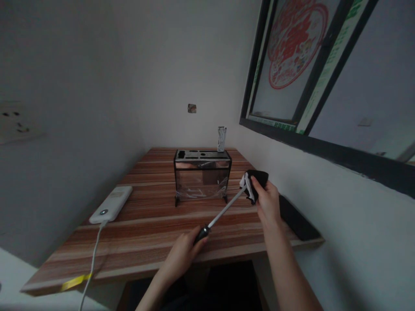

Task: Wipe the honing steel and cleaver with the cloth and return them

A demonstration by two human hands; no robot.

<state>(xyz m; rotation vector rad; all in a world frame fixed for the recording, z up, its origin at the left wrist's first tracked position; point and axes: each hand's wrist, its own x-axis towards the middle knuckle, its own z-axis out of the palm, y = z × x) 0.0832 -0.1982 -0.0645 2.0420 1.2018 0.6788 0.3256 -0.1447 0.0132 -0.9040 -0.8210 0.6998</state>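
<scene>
My left hand (183, 255) is closed round the black handle of a sharpening steel (227, 208), near the front edge of the table. The thin grey rod slants up to the right from that handle. At its far end my right hand (267, 198) grips a black and white cloth (258, 183), which lies against the rod and hides its tip. Behind the rod stands a knife block (202, 179) with clear sides, a black frame and a slotted top. A silvery, shiny upright piece (221, 139) rises at the block's back right; its kind is unclear.
On the left of the wooden table (145, 207) lies a white power bank (112, 205) with a white cable (94, 259) hanging over the front edge. A flat black object (298, 218) lies along the right wall, below a dark-framed window (292, 65). Walls close in the left and back.
</scene>
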